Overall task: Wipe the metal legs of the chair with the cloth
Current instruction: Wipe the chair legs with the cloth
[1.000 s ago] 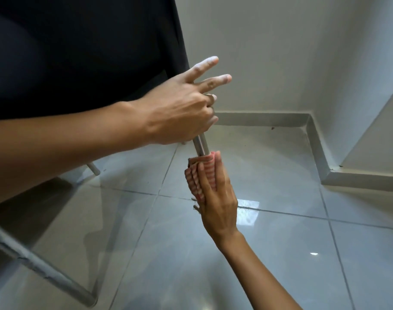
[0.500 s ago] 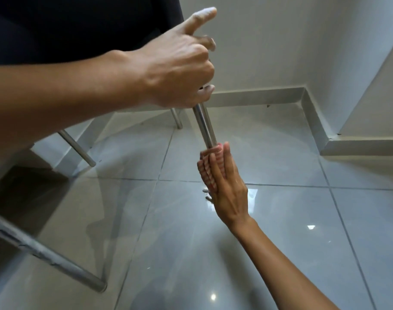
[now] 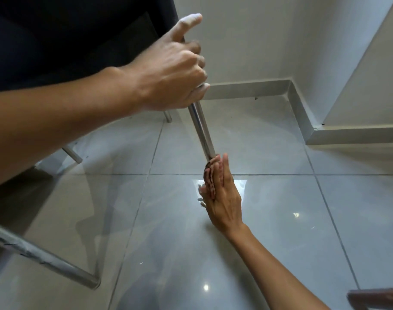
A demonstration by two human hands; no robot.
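Gripping the leg (image 3: pixel 201 128) high with our left hand (image 3: pixel 173 72), we close our right hand (image 3: pixel 222 193), cloth (image 3: pixel 210 175) wrapped, low; the leg slants up-left.

Four metal chair legs (image 3: pixel 202 133); two hands (image 3: pixel 173 70); one cloth (image 3: pixel 210 175)

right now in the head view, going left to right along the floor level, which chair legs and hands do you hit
scuffed near leg → short far leg → back leg stub → shiny leg gripped by left hand → right hand with cloth
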